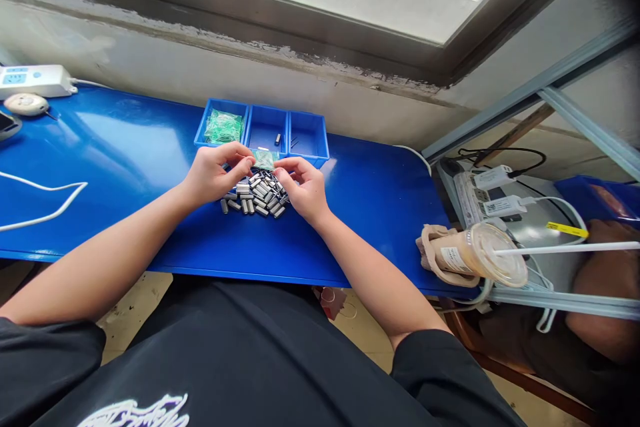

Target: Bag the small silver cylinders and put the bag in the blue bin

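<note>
A small clear plastic bag with green print (265, 159) is stretched between my two hands. My left hand (219, 172) pinches its left edge, and my right hand (303, 188) pinches its right edge. Just below the bag lies a loose pile of small silver-and-black metal pieces (261, 195), their exact kind too small to tell. Behind my hands stand three joined blue bins. Several green-printed bags (223, 127) fill the left bin (201, 130). The middle bin (263, 125) has one small metal piece (278, 139) in it, and the right bin (310, 137) contains a few thin dark bits.
A takeaway cup (463, 257) with a straw lies tilted in a cardboard holder at the table's right edge. Beyond it are a metal frame (565, 303), chargers and cables, with another person's limb nearby. A power strip (35, 82) and a white cable (47, 215) are on the left.
</note>
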`<action>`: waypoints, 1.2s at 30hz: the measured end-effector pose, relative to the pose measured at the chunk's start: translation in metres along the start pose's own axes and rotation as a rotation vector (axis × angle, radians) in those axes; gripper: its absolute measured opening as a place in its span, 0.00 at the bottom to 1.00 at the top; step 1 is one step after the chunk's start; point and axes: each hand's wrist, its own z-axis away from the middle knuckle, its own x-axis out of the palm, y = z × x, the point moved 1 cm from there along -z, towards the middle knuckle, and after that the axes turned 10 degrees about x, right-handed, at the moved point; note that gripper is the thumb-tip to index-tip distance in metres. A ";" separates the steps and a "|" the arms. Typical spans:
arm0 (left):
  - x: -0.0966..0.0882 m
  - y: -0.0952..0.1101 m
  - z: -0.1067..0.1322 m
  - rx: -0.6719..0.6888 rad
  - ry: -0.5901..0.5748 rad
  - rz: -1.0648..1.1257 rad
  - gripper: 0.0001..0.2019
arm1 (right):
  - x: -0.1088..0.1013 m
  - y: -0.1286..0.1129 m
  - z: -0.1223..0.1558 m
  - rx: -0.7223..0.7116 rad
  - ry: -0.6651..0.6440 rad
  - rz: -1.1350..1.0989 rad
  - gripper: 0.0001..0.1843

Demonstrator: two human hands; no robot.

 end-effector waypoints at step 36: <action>0.002 -0.009 0.001 0.021 -0.019 0.065 0.14 | 0.005 0.009 -0.007 0.114 0.020 -0.239 0.35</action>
